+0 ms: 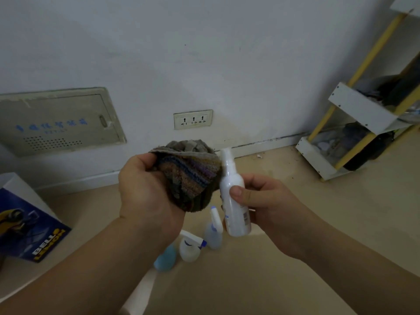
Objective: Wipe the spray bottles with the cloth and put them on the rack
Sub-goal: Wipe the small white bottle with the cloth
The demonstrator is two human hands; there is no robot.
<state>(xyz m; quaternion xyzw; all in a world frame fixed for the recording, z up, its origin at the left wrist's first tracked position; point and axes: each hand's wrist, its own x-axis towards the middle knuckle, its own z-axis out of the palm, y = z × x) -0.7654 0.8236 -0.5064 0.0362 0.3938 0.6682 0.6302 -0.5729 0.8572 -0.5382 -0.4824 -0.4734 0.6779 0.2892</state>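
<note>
Left hand: my left hand (145, 194) is raised at centre frame with its back to the camera. Its fingers are curled round a bunched cloth of dark towelling with multicoloured stripes (188, 176).
Right hand: my right hand (270, 201) grips a slim white plastic spray bottle (231, 180). The thumb (241, 193) lies across the front of the body and the fingers wrap behind it.
Bottle in the grip: it is held nearly upright, with its capped top leaning slightly left. The thumb sits at about mid-height, so the neck and cap stand above my grip and the labelled base sticks out below it.
Cloth against bottle: the right edge of the cloth meets the bottle's shoulder and neck on its left side, above my thumb.
Bottles on the floor: three stand close together below my hands. They are a pale blue bottle (166, 258), a clear bottle with a white trigger head (189, 248) and a clear bottle with a white-and-blue trigger head (213, 230).
Rack: a white-shelved rack with yellow posts (354, 110) stands at far right by the wall, well apart from the bottle I hold. Its shelves carry dark items that I cannot identify.
Wall: a cream triple socket (193, 119) and a beige vented panel (59, 121) are set low in it.
Lower left: a blue printed box (29, 226) rests on the floor.
</note>
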